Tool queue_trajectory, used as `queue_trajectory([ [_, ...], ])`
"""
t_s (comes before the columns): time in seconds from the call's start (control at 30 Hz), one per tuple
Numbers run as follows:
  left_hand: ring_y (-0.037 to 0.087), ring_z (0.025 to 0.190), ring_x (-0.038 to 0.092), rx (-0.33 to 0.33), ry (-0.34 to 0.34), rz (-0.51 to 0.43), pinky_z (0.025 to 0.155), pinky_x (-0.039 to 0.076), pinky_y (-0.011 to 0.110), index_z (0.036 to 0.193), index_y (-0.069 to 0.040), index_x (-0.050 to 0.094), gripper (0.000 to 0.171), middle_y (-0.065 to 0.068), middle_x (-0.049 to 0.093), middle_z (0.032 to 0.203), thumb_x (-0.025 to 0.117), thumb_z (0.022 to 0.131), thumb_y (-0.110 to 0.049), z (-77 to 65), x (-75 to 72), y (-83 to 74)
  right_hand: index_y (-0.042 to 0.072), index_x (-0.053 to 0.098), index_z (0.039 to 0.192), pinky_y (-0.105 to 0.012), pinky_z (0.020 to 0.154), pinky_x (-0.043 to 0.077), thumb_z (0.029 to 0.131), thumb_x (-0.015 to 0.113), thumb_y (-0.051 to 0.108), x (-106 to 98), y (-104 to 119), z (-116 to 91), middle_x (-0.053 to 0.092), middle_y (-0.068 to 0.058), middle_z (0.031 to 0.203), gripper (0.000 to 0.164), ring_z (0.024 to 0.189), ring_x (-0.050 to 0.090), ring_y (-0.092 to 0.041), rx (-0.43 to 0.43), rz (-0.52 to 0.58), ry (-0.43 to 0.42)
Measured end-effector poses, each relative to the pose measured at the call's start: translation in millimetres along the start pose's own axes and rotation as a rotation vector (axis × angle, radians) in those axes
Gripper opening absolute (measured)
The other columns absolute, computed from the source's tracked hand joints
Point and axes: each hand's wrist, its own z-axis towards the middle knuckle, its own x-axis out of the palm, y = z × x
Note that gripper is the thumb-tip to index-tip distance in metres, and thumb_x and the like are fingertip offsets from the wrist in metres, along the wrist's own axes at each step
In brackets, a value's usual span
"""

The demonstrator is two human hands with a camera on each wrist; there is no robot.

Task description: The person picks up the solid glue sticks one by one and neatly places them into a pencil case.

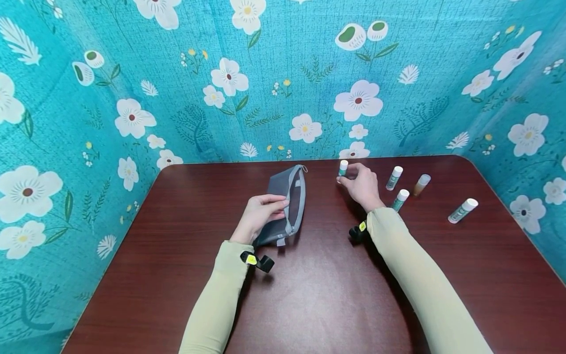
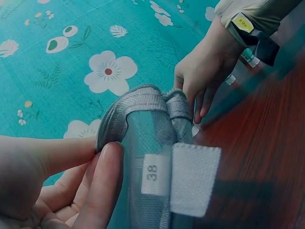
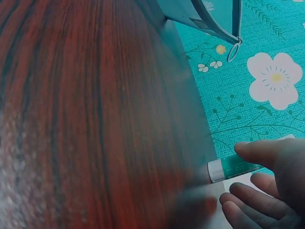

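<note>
Soft glare is whitening the table (image 1: 305, 305) at lower centre of the head view, shadows are darkening along the sleeves (image 1: 424, 270), haze is blurring the right wrist view's lower middle

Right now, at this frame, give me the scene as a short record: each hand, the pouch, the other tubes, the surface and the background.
Left hand: pinches the edge of a grey pouch
Right hand: holds a white-capped tube between thumb and fingers
Pouch mouth: open, facing the right hand's side
Held tube: outside the pouch, apart from it
Other tubes: three more with white caps, and a brown tube, all right of the right hand
Surface: dark reddish table
Background: blue flowered cloth
</note>
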Motion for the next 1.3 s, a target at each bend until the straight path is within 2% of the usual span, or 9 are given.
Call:
queue_trajectory([
  [0.17,0.015,0.073,0.066,0.006,0.013,0.003,0.077,0.062,0.030,0.117,0.007,0.072,0.028,0.012,0.069,0.098,0.076,0.092,-0.005,-1.0,0.6,0.3,0.000,0.059,0.121,-0.046,0.094,0.054,0.091,0.080,0.019,2.6,-2.1,1.1,0.070,-0.019,0.116,0.041,0.104,0.070,-0.031,0.005,0.037,-0.032],
  [0.43,0.014,0.073,0.066,0.002,0.003,-0.005,0.076,0.062,0.030,0.116,0.007,0.072,0.027,0.012,0.069,0.098,0.076,0.092,-0.005,-1.8,1.9,0.4,0.000,0.064,0.114,-0.046,0.092,0.055,0.091,0.079,0.018,5.6,-1.4,1.9,0.070,-0.019,0.112,0.033,0.102,0.070,-0.032,0.002,0.023,-0.058],
  [0.77,0.015,0.074,0.066,-0.006,-0.002,-0.006,0.077,0.062,0.031,0.116,0.007,0.072,0.026,0.013,0.069,0.100,0.076,0.093,-0.004,0.4,0.6,0.4,-0.001,0.067,0.114,-0.045,0.094,0.054,0.092,0.077,0.014,5.5,-0.7,2.2,0.071,-0.020,0.111,0.028,0.100,0.070,-0.032,-0.030,0.060,-0.069],
  [1.3,0.015,0.074,0.066,-0.004,0.009,0.002,0.077,0.061,0.030,0.117,0.007,0.072,0.027,0.012,0.068,0.102,0.075,0.093,-0.005,1.1,-0.4,-0.1,0.002,0.068,0.116,-0.045,0.093,0.055,0.093,0.078,0.018,2.2,1.9,-2.4,0.072,-0.017,0.110,0.029,0.098,0.070,-0.030,-0.047,0.074,-0.063],
])
